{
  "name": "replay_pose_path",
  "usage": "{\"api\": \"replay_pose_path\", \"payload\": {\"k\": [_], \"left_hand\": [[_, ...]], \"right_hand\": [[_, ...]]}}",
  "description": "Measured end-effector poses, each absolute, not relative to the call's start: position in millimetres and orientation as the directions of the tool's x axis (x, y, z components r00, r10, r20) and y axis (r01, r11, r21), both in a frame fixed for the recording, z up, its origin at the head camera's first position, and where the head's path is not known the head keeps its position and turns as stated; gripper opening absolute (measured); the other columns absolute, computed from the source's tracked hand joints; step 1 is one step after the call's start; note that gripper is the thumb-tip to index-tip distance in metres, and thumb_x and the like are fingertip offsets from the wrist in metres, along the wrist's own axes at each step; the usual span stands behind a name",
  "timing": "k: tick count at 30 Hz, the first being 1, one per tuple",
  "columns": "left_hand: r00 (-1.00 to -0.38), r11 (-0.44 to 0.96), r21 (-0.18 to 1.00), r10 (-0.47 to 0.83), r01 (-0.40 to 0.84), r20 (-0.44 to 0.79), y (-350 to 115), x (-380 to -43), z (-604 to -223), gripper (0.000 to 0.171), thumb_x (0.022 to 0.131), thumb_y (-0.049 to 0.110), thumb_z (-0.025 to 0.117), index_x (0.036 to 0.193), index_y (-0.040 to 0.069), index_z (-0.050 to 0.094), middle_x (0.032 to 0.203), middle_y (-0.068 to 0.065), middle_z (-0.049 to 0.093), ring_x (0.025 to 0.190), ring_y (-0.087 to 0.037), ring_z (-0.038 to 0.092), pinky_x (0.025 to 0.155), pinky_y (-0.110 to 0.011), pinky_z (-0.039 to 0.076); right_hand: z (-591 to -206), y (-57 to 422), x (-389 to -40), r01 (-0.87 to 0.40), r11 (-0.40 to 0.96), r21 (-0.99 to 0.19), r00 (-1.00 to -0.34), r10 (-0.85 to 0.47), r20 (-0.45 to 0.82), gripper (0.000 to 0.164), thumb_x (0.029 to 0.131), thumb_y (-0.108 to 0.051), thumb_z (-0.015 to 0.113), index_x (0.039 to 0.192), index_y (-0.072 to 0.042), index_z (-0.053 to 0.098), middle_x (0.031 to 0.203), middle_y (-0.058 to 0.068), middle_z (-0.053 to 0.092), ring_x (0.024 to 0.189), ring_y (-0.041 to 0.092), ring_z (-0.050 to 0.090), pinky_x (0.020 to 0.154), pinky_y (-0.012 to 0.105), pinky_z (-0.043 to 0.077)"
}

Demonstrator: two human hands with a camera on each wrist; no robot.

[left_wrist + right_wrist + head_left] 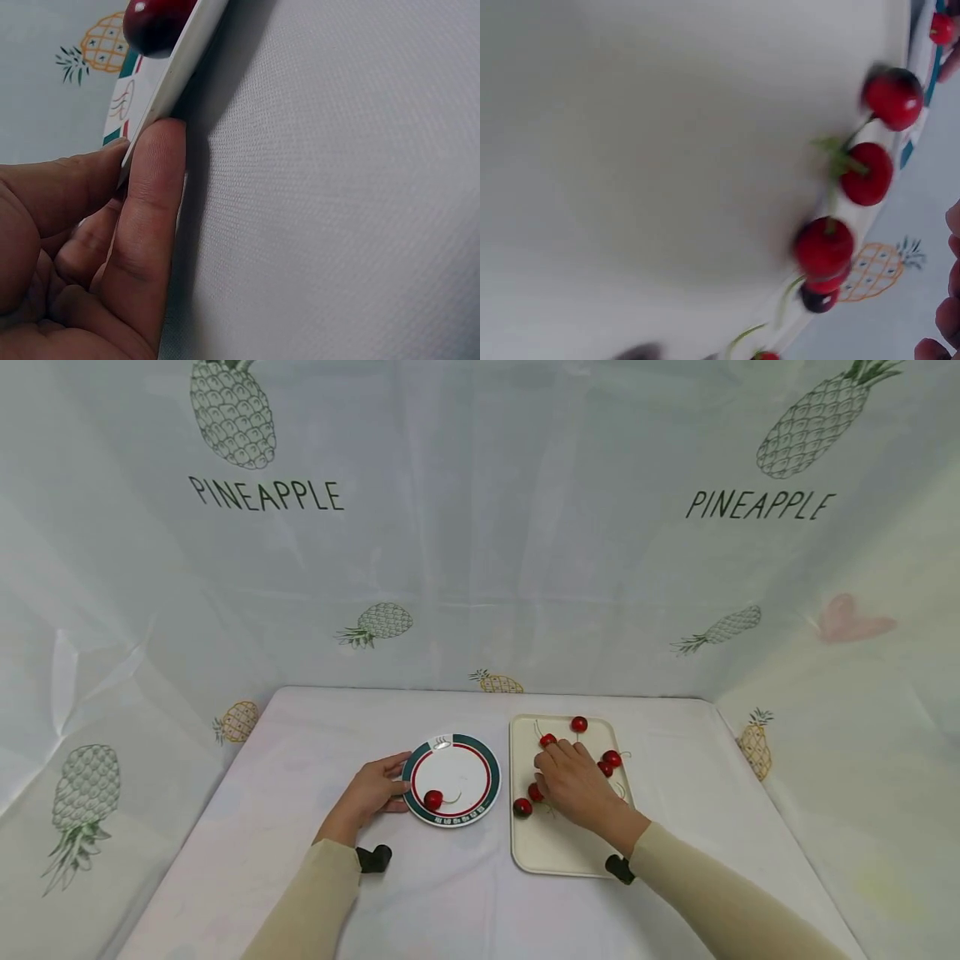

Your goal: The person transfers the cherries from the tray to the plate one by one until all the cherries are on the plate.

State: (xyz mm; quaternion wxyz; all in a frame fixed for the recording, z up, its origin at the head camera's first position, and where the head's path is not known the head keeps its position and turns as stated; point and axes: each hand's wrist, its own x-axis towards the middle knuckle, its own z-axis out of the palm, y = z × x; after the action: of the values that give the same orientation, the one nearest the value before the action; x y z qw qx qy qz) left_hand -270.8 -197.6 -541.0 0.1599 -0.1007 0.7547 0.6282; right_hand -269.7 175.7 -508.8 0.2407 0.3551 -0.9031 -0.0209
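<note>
My left hand (372,787) pinches the left rim of a round white plate (492,772) with a green and red border. One red cherry (433,800) with a stem lies on the plate's lower left. In the left wrist view the thumb is above the plate edge (176,75) and a finger presses under it. My right hand (576,783) hovers over a cream tray (555,852), fingers bent down among several cherries. Its fingertips come close to a cherry (548,741) at the back. In the right wrist view, fingertips (949,319) show at the right edge, apart from the cherries (823,246).
Other cherries lie about the tray: one at the back edge (579,724), one at the right (612,758), one at the left (522,807). Tray and plate stand side by side on a white-covered table (442,902). A pineapple-print curtain (465,527) hangs behind.
</note>
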Motion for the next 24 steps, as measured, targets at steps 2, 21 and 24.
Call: {"api": "replay_pose_path", "payload": {"k": [2, 21, 24], "left_hand": [[-0.93, 0.189, 0.918, 0.049, -0.35, -0.365, -198, -270, -541, 0.067, 0.098, -0.004, 0.068, 0.159, 0.015, 0.049, 0.159, -0.024, 0.049, 0.083, -0.02, 0.074, 0.073, -0.037, 0.067], [-0.931, 0.189, 0.918, 0.041, -0.349, -0.362, -197, -270, -539, 0.066, 0.098, -0.004, 0.067, 0.159, 0.015, 0.048, 0.159, -0.024, 0.049, 0.084, -0.019, 0.075, 0.074, -0.036, 0.067], [-0.932, 0.189, 0.92, 0.049, -0.344, -0.358, -196, -271, -541, 0.066, 0.098, -0.004, 0.067, 0.159, 0.014, 0.048, 0.159, -0.024, 0.048, 0.085, -0.019, 0.074, 0.074, -0.036, 0.067]], "right_hand": [[-512, 185, -265, -0.625, 0.751, 0.214, -0.637, -0.649, 0.417, 0.021, 0.093, -0.021, 0.079, 0.099, -0.011, 0.062, 0.087, 0.002, 0.058, 0.082, 0.022, 0.047, 0.07, 0.031, 0.035], [-547, 203, -237, -0.641, 0.734, 0.225, -0.656, -0.676, 0.336, 0.028, 0.091, -0.028, 0.082, 0.094, -0.012, 0.059, 0.081, 0.0, 0.052, 0.081, 0.022, 0.042, 0.072, 0.032, 0.032], [-549, 203, -237, -0.637, 0.73, 0.247, -0.655, -0.682, 0.327, 0.029, 0.09, -0.028, 0.082, 0.092, -0.012, 0.059, 0.08, 0.001, 0.052, 0.08, 0.022, 0.042, 0.071, 0.032, 0.032]]}}
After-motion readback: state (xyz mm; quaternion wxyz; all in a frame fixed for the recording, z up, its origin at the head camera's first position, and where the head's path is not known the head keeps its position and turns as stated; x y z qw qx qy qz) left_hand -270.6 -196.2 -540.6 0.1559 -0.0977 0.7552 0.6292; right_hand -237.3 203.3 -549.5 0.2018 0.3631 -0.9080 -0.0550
